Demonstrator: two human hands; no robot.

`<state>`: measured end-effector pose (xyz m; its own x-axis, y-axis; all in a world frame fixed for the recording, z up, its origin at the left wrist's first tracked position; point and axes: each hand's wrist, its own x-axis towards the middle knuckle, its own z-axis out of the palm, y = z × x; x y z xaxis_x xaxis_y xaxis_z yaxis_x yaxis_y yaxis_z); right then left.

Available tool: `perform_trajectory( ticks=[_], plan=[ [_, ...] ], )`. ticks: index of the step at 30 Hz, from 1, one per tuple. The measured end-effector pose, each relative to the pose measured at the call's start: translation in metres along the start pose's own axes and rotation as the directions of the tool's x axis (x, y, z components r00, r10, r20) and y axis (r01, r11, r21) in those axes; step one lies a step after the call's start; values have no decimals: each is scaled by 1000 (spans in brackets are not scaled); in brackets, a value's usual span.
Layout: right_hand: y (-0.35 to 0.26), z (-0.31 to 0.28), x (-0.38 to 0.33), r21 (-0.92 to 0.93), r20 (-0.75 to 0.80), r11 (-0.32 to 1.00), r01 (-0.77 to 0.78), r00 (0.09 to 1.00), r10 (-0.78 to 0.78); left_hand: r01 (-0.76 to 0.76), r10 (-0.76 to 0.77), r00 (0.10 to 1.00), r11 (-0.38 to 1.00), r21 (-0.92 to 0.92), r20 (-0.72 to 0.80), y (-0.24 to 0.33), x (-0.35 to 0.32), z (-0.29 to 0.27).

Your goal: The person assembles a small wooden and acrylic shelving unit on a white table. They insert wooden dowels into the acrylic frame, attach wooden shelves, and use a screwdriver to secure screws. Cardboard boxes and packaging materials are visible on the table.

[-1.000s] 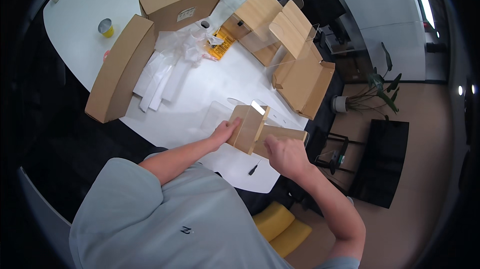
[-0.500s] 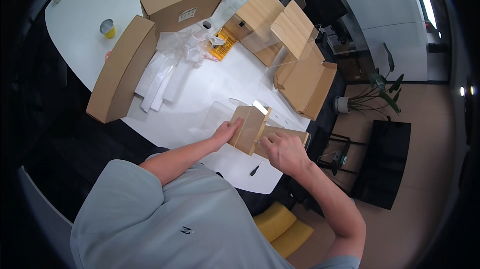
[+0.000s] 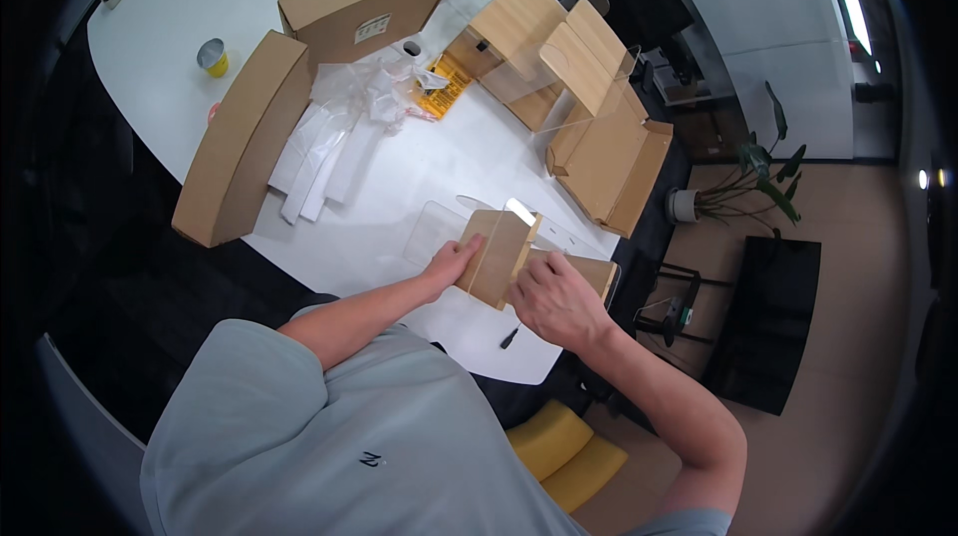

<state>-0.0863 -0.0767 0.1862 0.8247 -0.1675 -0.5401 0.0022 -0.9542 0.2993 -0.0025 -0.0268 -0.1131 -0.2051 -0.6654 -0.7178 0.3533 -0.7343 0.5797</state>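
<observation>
A small wooden panel (image 3: pixel 496 257) is held upright between both hands at the near edge of the white tabletop (image 3: pixel 419 162). Left hand (image 3: pixel 451 265) grip: fingers pressed flat on the panel's left face. Right hand (image 3: pixel 555 298) grip: closed over the panel's right edge, also resting on a second wooden piece (image 3: pixel 597 274) lying flat beside it. A clear acrylic sheet (image 3: pixel 435 230) is seen flat just beyond the panel. A small black tool (image 3: pixel 508 338) is seen near the near edge. Long cardboard boxes (image 3: pixel 238 140) and plastic bags (image 3: pixel 334 142) are placed toward the left edge; assembled wooden units (image 3: pixel 559 47) toward the far right corner.
</observation>
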Motion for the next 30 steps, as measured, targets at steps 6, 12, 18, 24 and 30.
perform_trajectory(
  ticks=[6, 12, 18, 24, 30],
  plan=[
    [-15, 4, 13, 363, 263, 846, -392, 913, 311, -28, 30, 999, 999, 32, -41, -9, 8, 0],
    [-11, 15, 13, 679, 721, -238, -695, 569, 396, -27, 29, 999, 998, 52, -37, -2, 2, 6],
    [-14, 3, -10, 771, 436, 144, -620, 678, 591, -41, 42, 999, 999, 32, -27, -6, 5, 5],
    [-6, 0, -27, 684, 251, 434, -587, 747, 616, -19, 20, 1000, 999, 39, -15, 3, 1, 1],
    [5, 1, -30, 717, 66, 540, -441, 814, 577, -17, 18, 1000, 998, 55, -17, 10, 4, -1]
  ],
)
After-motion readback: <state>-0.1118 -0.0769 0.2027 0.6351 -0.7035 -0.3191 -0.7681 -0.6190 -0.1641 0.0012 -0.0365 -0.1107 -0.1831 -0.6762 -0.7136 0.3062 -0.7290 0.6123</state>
